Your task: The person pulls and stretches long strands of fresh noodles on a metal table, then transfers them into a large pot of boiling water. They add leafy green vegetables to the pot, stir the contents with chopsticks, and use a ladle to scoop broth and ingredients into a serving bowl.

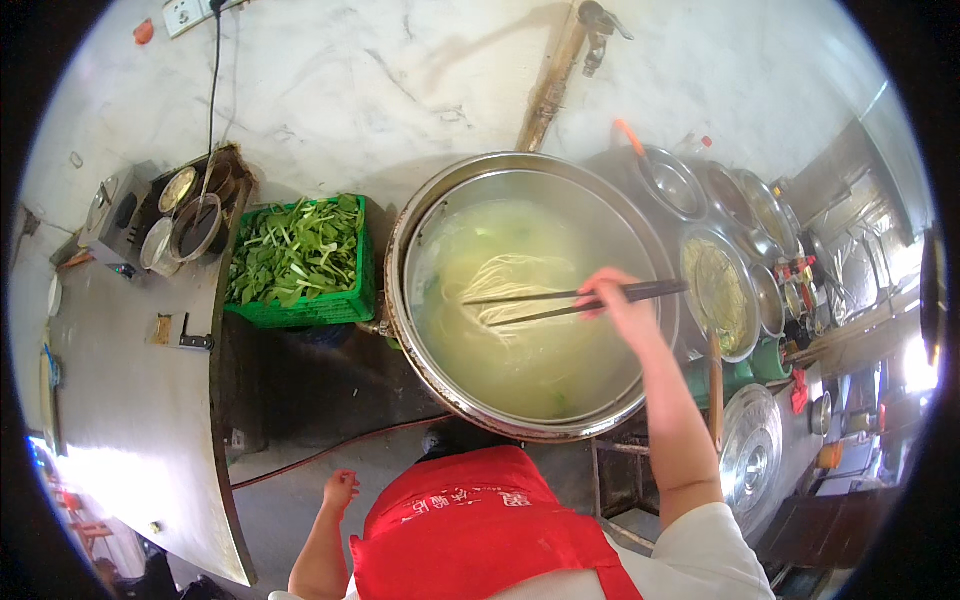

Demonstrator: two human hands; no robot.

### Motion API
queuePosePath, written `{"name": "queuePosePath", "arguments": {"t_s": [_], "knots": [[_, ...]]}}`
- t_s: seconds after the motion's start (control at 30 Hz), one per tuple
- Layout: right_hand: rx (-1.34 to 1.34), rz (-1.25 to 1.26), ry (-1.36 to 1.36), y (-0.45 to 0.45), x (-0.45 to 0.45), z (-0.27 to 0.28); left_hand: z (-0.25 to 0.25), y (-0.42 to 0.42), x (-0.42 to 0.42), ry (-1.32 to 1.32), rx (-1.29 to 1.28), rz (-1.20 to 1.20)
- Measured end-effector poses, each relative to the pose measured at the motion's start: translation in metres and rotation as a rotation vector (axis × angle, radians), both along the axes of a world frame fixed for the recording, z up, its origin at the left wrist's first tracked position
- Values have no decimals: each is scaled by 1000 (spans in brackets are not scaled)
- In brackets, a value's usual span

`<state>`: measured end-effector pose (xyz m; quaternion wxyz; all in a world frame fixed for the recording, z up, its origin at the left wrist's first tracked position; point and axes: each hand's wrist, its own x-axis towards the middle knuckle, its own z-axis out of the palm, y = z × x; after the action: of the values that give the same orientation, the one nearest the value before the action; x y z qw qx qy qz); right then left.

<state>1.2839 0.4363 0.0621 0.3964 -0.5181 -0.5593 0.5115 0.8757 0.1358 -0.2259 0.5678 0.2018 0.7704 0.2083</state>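
Observation:
Long dark chopsticks (551,304) are gripped in my right hand (615,300) above a large round metal pot (397,337). Their tips, spread apart, reach pale noodles (514,289) at the surface of the cloudy yellowish broth (517,382). Some green bits float in the liquid, and steam blurs the pot's far side. My left hand (342,487) hangs low beside my red apron (480,517), holding nothing, its fingers loosely bent. It is well apart from the pot.
Left of the pot, a green plastic crate (322,309) holds leafy greens (296,251). A metal worktop (142,390) bears bowls of seasonings (196,225). On the right are metal bowls (671,184), a wooden-handled strainer (716,390) and a round metal lid (750,450). A tap (596,37) projects above.

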Motion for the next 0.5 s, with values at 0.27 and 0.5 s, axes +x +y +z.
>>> {"name": "queuePosePath", "arguments": {"t_s": [0.27,0.5], "knots": [[651,695,-599,14,-91,-142,15,-32,12,0,12,183],[871,395,-853,77,-84,-120,3,-78,12,4,-105,261]]}}
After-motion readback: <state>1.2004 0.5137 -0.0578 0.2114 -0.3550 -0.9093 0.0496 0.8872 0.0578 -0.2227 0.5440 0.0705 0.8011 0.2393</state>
